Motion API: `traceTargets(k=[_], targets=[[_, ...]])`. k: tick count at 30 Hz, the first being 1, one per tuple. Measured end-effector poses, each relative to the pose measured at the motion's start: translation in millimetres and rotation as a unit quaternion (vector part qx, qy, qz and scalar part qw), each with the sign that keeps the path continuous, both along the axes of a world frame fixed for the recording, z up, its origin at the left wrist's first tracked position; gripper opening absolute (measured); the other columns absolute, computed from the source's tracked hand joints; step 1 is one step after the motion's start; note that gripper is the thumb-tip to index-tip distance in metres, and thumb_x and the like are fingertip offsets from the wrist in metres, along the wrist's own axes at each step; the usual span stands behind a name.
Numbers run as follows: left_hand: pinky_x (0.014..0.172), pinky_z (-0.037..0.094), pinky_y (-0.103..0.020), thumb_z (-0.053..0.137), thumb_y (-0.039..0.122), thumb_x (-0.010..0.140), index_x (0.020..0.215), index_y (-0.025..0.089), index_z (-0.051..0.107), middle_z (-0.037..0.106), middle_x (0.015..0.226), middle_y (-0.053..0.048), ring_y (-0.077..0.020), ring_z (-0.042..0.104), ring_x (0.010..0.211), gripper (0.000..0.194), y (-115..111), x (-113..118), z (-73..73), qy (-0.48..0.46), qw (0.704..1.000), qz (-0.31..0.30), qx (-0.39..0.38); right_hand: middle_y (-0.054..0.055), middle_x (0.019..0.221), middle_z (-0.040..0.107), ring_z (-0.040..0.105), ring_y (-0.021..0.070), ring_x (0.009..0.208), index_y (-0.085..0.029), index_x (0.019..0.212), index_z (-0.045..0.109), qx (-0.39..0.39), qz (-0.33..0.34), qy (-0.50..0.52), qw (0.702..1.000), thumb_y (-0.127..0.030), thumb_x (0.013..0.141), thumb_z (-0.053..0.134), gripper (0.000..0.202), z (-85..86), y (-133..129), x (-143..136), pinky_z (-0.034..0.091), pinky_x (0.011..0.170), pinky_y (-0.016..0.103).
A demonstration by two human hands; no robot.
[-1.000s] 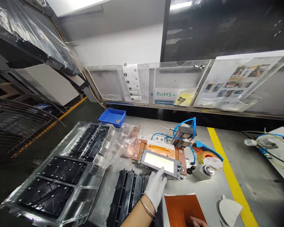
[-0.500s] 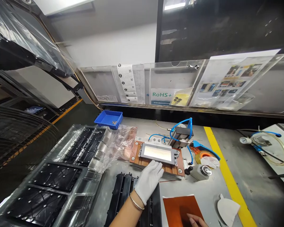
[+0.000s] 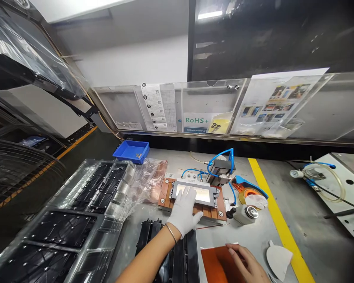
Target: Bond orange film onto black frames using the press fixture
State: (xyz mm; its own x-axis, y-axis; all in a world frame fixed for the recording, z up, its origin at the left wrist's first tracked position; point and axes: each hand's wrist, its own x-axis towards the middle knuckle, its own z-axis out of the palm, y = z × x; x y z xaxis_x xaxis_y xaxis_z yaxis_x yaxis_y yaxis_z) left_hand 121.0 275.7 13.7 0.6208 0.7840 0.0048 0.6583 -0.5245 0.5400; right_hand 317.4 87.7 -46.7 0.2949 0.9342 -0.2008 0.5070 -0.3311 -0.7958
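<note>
My left hand (image 3: pixel 184 212), in a white glove, lies with fingers spread on a black-framed panel (image 3: pixel 208 195) with a bright, shiny window. The panel sits in a brown fixture block (image 3: pixel 221 204) with a metal plate behind it; my fingers cover part of its left half. My bare right hand (image 3: pixel 247 265) is at the upper right of an orange sheet (image 3: pixel 211 263), thumb and forefinger close together at its top edge. A pale edge shows there. Several long black parts (image 3: pixel 190 251) lie under my left forearm.
Clear trays (image 3: pixel 106 224) of black parts and a blue bin (image 3: pixel 131 151) stand left. Behind the fixture is a pneumatic cylinder (image 3: pixel 222 167) with blue hoses. Right of it are tape rolls (image 3: pixel 250 194), a metal-topped bottle (image 3: pixel 247 214) and a white paper piece (image 3: pixel 279 259).
My left hand has moved from the panel's front edge onto its surface, fingers spreading. My right hand has moved up to the orange sheet's top edge. The view has shifted slightly.
</note>
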Motion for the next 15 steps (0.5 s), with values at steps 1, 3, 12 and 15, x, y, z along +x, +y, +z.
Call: traceTargets(k=[1, 3, 12, 15], targets=[[0.121, 0.015, -0.059, 0.066, 0.038, 0.08, 0.148, 0.009, 0.038, 0.038, 0.155, -0.021, -0.0388, 0.024, 0.147, 0.079, -1, 2, -2.9, 0.008, 1.0, 0.001, 0.003, 0.008, 0.103, 0.076, 0.072, 0.0267, 0.098, -0.026, 0.099, 0.074, 0.014, -0.002, -0.017, 1.0, -0.058, 0.09, 0.044, 0.045, 3.3, 7, 0, 0.061, 0.08, 0.035], [0.121, 0.015, -0.061, 0.063, 0.04, 0.082, 0.148, 0.009, 0.037, 0.038, 0.155, -0.021, -0.0387, 0.025, 0.147, 0.078, -3, 3, -6.6, 0.019, 1.0, 0.006, 0.008, 0.009, 0.107, 0.074, 0.071, 0.0254, 0.097, -0.025, 0.104, 0.071, 0.034, -0.008, -0.037, 0.999, -0.057, 0.092, 0.042, 0.045, 9.4, 23, 0, 0.061, 0.082, 0.036], [0.122, 0.009, -0.058, 0.047, 0.041, 0.092, 0.148, 0.009, 0.037, 0.032, 0.159, -0.019, -0.0357, 0.017, 0.15, 0.065, 18, -35, 2.8, 0.012, 0.993, 0.112, 0.024, 0.022, 0.127, 0.058, 0.054, 0.0377, 0.12, -0.012, 0.122, 0.061, 0.049, -0.036, -0.15, 0.987, -0.037, 0.089, 0.042, 0.046, 25.7, 106, 22, 0.041, 0.103, 0.059], [0.118, 0.028, -0.049, 0.038, 0.033, 0.096, 0.144, 0.009, 0.041, 0.042, 0.152, -0.022, -0.0308, 0.036, 0.143, 0.053, 36, -67, -4.9, 0.007, 0.983, 0.184, -0.023, 0.014, 0.103, 0.068, 0.062, 0.0326, 0.104, -0.016, 0.098, 0.07, 0.01, -0.027, -0.158, 0.987, -0.03, 0.09, 0.05, 0.026, 29.4, 105, 32, 0.043, 0.098, 0.058]])
